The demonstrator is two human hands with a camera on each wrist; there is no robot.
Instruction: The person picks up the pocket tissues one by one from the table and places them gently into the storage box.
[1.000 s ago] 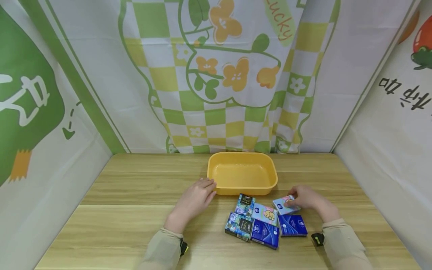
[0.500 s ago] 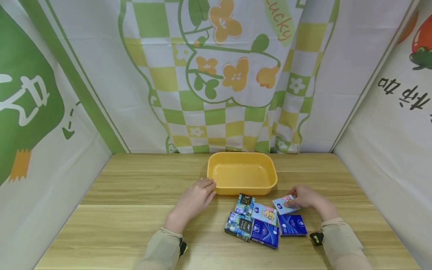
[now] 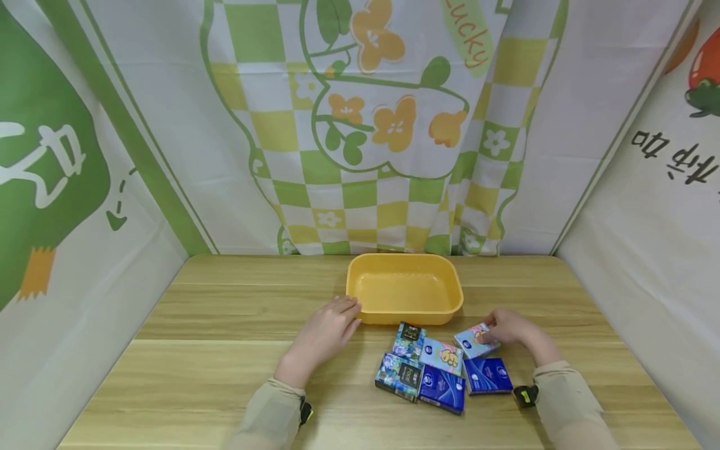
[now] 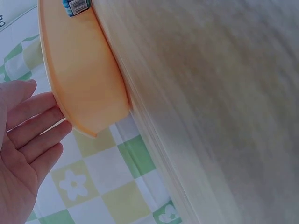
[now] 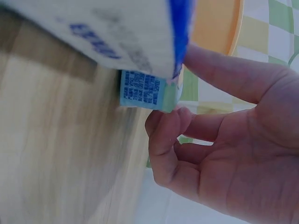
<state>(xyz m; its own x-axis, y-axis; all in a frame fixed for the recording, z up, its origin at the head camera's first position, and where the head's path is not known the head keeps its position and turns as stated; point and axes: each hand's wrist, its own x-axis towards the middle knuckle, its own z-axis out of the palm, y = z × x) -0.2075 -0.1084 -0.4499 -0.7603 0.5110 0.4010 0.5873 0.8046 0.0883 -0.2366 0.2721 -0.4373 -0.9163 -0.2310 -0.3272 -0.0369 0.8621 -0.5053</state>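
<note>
My right hand [image 3: 509, 328] pinches a light-blue and pink tissue pack [image 3: 471, 341] lying at the right of a group of packs. In the right wrist view, the thumb and curled fingers are at the end of that pack [image 5: 142, 88]; a nearer blue-and-white pack [image 5: 117, 32] partly covers it. My left hand [image 3: 329, 328] has its fingers extended, fingertips touching the left front corner of a yellow basin [image 3: 405, 319]. Left of the held pack lies a matching bear-print pack [image 3: 441, 356]. Dark-blue packs [image 3: 488, 376] and floral Face packs [image 3: 398, 375] are beside it.
The basin stands at the back of the wooden table [image 3: 225, 369], with its inner floor visible and the packs in front of it. A checkered cloth [image 3: 360, 194] hangs behind the table. Printed sheets enclose both sides.
Almost nothing differs. My right wrist has shifted slightly left, while both hands, the packs and the basin keep their places.
</note>
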